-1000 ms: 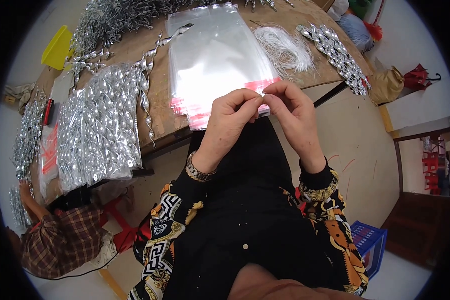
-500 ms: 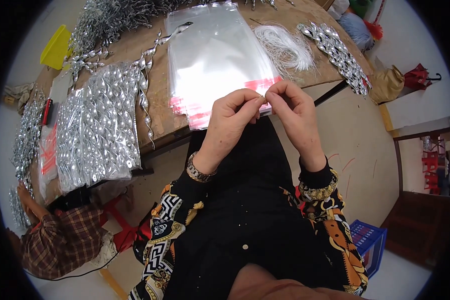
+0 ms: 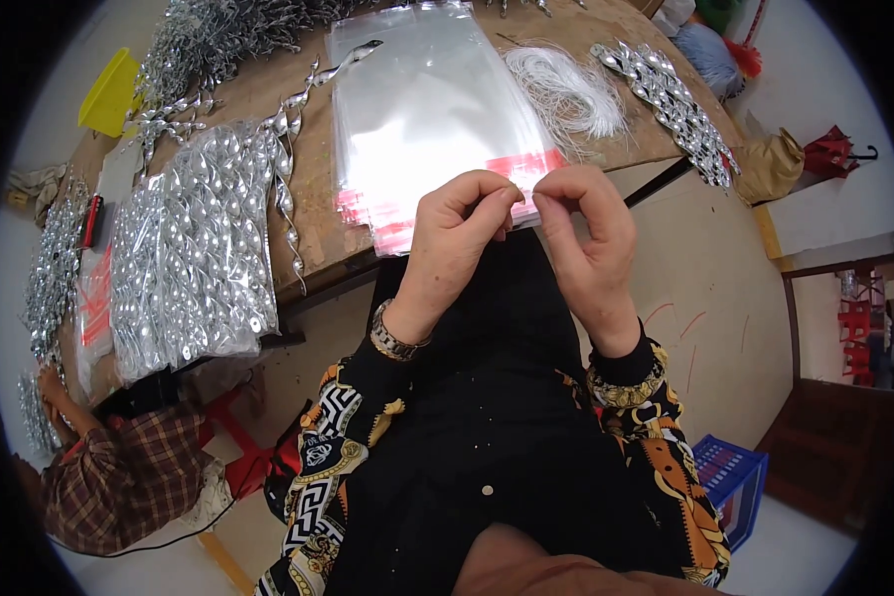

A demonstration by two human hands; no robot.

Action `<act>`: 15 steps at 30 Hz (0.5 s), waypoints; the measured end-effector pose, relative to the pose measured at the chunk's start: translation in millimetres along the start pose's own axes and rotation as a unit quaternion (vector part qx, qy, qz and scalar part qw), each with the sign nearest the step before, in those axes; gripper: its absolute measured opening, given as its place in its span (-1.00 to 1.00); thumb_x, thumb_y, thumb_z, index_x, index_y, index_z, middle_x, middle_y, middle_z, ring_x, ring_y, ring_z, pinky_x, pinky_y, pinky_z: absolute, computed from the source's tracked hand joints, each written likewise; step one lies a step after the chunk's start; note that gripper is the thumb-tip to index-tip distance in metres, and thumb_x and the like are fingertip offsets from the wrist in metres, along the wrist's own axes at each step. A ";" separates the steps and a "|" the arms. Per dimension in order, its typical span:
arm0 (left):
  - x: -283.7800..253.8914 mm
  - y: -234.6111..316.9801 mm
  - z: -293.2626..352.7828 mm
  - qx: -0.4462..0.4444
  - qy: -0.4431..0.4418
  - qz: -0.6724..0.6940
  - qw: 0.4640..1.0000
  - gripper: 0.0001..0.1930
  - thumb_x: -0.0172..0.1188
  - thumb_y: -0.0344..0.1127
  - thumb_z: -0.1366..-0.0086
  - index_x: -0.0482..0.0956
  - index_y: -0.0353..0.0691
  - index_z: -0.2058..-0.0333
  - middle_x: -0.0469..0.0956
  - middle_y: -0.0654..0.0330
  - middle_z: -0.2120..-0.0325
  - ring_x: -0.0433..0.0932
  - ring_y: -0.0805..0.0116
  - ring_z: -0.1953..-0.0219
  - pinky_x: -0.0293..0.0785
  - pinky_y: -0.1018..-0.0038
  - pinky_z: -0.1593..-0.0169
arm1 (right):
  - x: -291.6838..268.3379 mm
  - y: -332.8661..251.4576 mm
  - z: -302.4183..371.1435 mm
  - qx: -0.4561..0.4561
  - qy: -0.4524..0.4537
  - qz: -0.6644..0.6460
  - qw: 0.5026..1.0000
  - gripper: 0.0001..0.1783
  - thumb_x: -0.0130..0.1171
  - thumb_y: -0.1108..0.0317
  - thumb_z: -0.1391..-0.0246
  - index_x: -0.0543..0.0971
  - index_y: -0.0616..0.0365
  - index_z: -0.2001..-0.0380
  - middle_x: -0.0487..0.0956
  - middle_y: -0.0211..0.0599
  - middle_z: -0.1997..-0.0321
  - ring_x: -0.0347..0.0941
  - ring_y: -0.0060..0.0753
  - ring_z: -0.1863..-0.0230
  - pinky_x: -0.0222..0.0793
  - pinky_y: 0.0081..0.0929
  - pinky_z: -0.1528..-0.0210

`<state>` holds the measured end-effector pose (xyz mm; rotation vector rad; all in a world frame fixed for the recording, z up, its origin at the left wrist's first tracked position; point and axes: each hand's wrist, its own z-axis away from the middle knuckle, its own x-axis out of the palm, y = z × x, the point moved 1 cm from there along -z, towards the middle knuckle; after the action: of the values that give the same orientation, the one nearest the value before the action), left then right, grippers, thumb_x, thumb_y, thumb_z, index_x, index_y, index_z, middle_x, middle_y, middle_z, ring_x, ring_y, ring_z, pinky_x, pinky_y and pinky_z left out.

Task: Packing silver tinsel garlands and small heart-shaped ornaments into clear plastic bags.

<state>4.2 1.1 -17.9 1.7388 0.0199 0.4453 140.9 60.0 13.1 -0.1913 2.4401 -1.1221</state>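
Observation:
In front of the table edge, my left hand point(image 3: 457, 238) has thumb and index finger pinched together. My right hand point(image 3: 591, 233) makes a similar pinch, a small gap away from it. Whatever lies between the fingertips is too fine to make out. Just beyond both hands lies a stack of clear plastic bags point(image 3: 417, 94) with red-striped ends. A bundle of white string point(image 3: 571, 89) is on the table to its right. One silver twisted strip point(image 3: 286, 169) lies to the left of the bags, its far end over them.
Bagged silver twists point(image 3: 204, 238) sit at the table's left front. A tangled silver heap point(image 3: 228, 40) is at the back, and more twists point(image 3: 670, 104) hang over the right edge. A person in a plaid shirt point(image 3: 129, 472) is at lower left; a blue crate point(image 3: 730, 487) stands at lower right.
My hands have drawn slightly apart. The right one has shifted a little to the right, and its fingertips no longer meet those of the left.

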 end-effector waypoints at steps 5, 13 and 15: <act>0.2 -1.0 0.3 0.006 -0.004 0.002 1.000 -0.86 0.08 -0.40 -0.30 0.56 -0.35 0.32 0.48 0.34 0.57 0.39 0.64 0.51 0.32 0.69 0.41 | 3.8 0.9 -0.8 -0.034 -0.018 0.056 0.998 -0.95 0.09 0.60 -0.05 0.50 0.27 0.37 0.49 -0.28 0.38 0.41 -0.46 0.39 0.32 -0.59 0.33; 0.7 -1.0 1.3 0.006 -0.003 -0.006 1.000 -0.84 0.08 -0.39 -0.30 0.57 -0.37 0.30 0.48 0.32 0.56 0.40 0.62 0.50 0.34 0.68 0.39 | 6.0 8.4 -1.0 -0.033 -0.016 0.067 0.997 -0.93 0.10 0.59 -0.06 0.51 0.27 0.35 0.51 -0.27 0.37 0.43 -0.46 0.38 0.33 -0.58 0.33; 0.9 -1.4 1.3 0.007 -0.005 -0.009 1.000 -0.84 0.08 -0.39 -0.30 0.57 -0.37 0.30 0.48 0.32 0.56 0.41 0.62 0.50 0.35 0.68 0.39 | 5.6 8.4 -1.0 -0.034 -0.013 0.067 0.997 -0.94 0.10 0.59 -0.06 0.51 0.27 0.35 0.51 -0.27 0.38 0.43 -0.46 0.38 0.33 -0.58 0.33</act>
<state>5.7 0.4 -19.2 1.7525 0.0317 0.4250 136.0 64.5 5.5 -0.0627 2.4296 -0.9738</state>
